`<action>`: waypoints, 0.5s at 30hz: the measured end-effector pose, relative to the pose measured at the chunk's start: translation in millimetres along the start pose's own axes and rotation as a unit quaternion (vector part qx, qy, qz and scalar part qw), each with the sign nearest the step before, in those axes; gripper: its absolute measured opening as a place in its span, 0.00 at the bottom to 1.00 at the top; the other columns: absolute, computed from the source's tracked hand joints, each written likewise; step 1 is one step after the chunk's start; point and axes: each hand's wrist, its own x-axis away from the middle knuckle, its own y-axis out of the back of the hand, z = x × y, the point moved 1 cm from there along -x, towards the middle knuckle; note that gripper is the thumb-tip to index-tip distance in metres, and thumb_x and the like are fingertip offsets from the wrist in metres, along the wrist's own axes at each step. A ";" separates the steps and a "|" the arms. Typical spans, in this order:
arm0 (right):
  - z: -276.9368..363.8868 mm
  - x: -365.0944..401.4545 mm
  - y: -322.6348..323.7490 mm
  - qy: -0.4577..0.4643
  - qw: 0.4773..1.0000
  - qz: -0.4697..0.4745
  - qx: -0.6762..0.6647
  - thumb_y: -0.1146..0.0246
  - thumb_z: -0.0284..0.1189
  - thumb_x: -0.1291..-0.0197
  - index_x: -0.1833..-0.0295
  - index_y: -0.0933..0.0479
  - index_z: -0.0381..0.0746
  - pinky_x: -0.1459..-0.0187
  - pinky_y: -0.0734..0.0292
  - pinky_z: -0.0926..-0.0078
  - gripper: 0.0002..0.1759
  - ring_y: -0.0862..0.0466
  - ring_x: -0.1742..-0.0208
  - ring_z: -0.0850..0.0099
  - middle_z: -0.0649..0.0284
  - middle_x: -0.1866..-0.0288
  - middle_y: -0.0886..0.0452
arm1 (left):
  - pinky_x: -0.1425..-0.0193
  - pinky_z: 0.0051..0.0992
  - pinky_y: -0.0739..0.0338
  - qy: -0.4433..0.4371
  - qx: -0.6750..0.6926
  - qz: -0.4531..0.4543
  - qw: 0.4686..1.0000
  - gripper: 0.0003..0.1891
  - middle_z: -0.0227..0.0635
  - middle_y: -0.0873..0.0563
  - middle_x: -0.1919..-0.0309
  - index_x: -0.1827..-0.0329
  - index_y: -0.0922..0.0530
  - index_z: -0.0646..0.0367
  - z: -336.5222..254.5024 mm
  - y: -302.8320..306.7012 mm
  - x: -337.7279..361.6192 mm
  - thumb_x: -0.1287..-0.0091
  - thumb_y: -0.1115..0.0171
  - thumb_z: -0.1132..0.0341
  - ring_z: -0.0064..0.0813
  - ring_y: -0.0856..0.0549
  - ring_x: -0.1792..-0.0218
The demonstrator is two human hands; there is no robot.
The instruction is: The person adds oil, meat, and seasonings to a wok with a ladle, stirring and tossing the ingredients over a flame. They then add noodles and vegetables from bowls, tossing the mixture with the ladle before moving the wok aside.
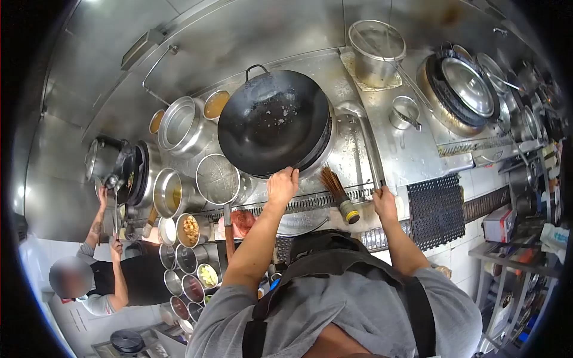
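Observation:
A large black wok (274, 125) sits tilted on the burner, its inside dark and shiny with small pale flecks. My left hand (282, 186) is closed at its near rim, where the fingers hide the grip. My right hand (385, 204) is wrapped round the lower end of a long metal pipe (371, 146), whose bent tip lies to the right of the wok. Between my hands, a bristle wok brush (339, 194) rests on the stove edge. A wire strainer (218, 179) with a wooden handle lies left of my left hand.
Metal pots (179, 125) and ingredient containers (190, 230) crowd the left side, where a co-worker (113, 268) handles a ladle. A tall pot (376, 56) and a small metal cup (405, 112) stand to the right. Beyond them is a lidded wok (468, 86). A black mat (436, 212) hangs at front right.

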 end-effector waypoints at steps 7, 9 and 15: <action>-19.8 39.0 9.0 0.045 0.999 0.005 -0.017 0.43 0.30 0.43 0.68 0.32 0.32 0.78 0.32 0.66 0.11 0.28 0.83 0.66 0.55 0.81 0.29 | 0.65 0.42 0.23 0.041 -0.010 -0.012 0.999 0.11 0.44 0.18 0.77 0.76 0.23 0.59 3.1 -5.5 -2.5 0.41 0.41 0.62 0.47 0.18 0.73; -24.3 36.4 1.9 -0.002 0.992 0.007 -0.128 0.42 0.27 0.44 0.68 0.34 0.37 0.86 0.38 0.77 0.08 0.34 0.88 0.77 0.66 0.83 0.33 | 0.64 0.42 0.23 0.032 0.034 -0.022 0.999 0.10 0.44 0.18 0.74 0.75 0.22 0.60 7.8 -6.1 -4.9 0.42 0.40 0.63 0.48 0.18 0.70; 112.8 74.5 10.3 -0.011 0.899 0.188 -0.396 0.39 0.22 0.47 0.61 0.34 0.36 0.89 0.34 0.76 0.11 0.30 0.90 0.74 0.64 0.80 0.29 | 0.43 0.34 0.28 -0.009 0.271 -0.027 0.962 0.18 0.48 0.19 0.58 0.52 0.22 0.64 -27.4 56.7 22.8 0.40 0.38 0.60 0.43 0.21 0.50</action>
